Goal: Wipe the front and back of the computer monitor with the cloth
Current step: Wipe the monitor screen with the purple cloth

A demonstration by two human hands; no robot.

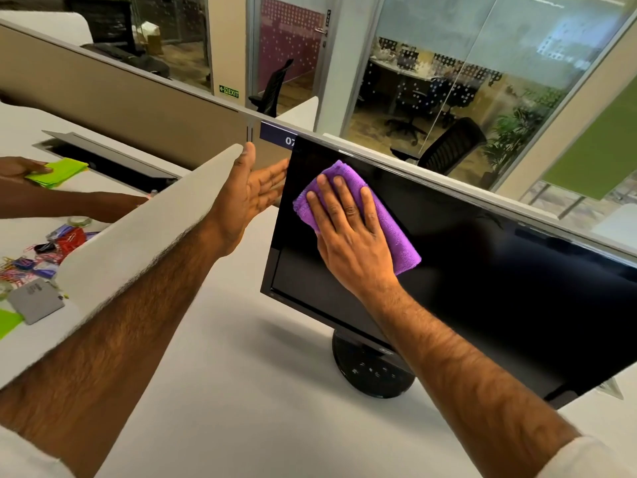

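A black computer monitor (482, 288) stands tilted on a round black base (372, 370) on a white desk. My right hand (348, 232) lies flat with straight fingers on a folded purple cloth (396, 229), pressing it against the upper left part of the dark screen. My left hand (251, 191) is open, palm toward the monitor. Its fingertips reach the monitor's left edge near the top corner, and some of them are hidden behind the frame.
A low white divider (144, 232) runs along the desk's left side. Beyond it another person's hand (20, 167) holds green sticky notes (58, 172), with several paper clips (41, 250) and a grey card (36, 301) nearby. A beige partition (131, 108) stands behind the monitor.
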